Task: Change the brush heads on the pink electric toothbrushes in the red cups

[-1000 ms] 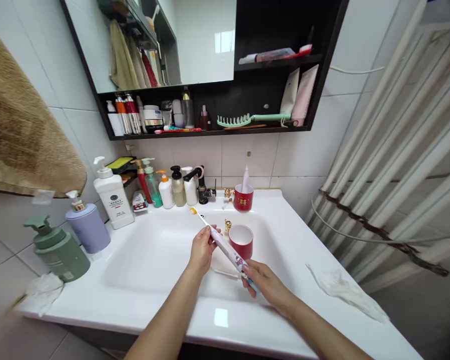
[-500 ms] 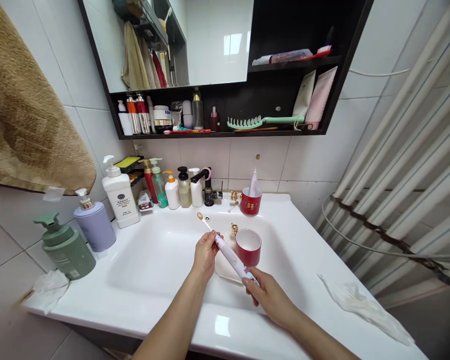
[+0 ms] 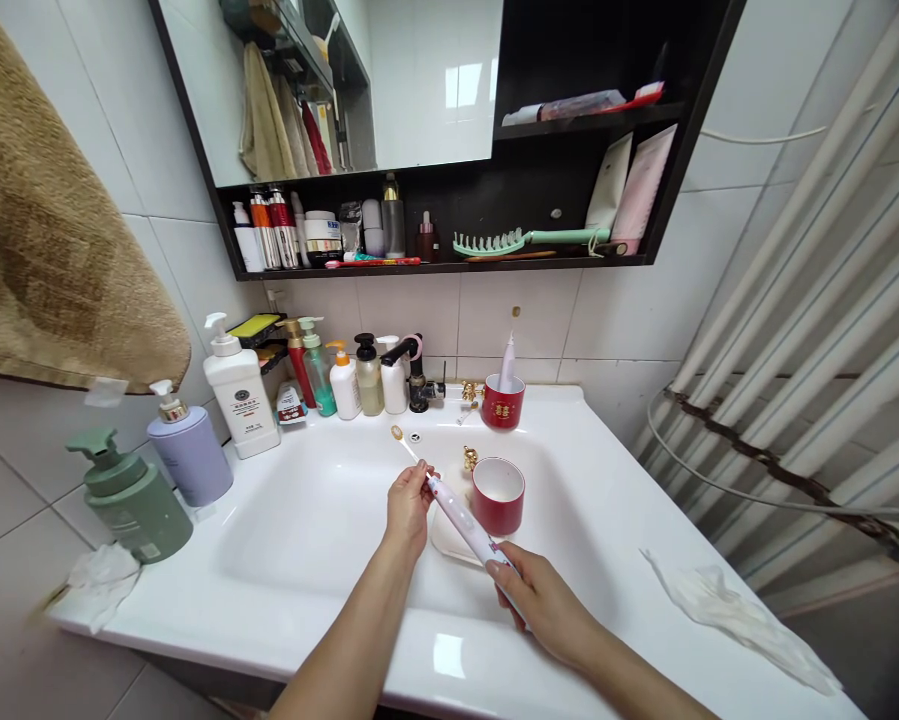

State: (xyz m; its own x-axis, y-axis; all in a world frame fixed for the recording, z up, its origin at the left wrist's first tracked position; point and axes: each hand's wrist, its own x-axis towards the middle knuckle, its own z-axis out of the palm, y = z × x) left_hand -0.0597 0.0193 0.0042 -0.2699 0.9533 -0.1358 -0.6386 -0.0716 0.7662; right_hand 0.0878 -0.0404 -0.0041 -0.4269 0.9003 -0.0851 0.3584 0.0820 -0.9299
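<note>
Both grips are closed on the electric toothbrush [image 3: 460, 517]. Your left hand [image 3: 410, 497] pinches the slim neck, and your right hand [image 3: 543, 600] wraps the base of the handle. The brush hangs above the basin [image 3: 306, 520], its head pointing to 11 o'clock, with the red cup [image 3: 498, 497] just beside the handle at 2 o'clock. The neck pinch looks light. If your fingers slip during a twist or pull, the handle may swing into the cup, tip it, or fall into the basin.

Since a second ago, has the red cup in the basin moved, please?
No. The red cup still stands just right of the gold knob; only the view shifted.
</note>
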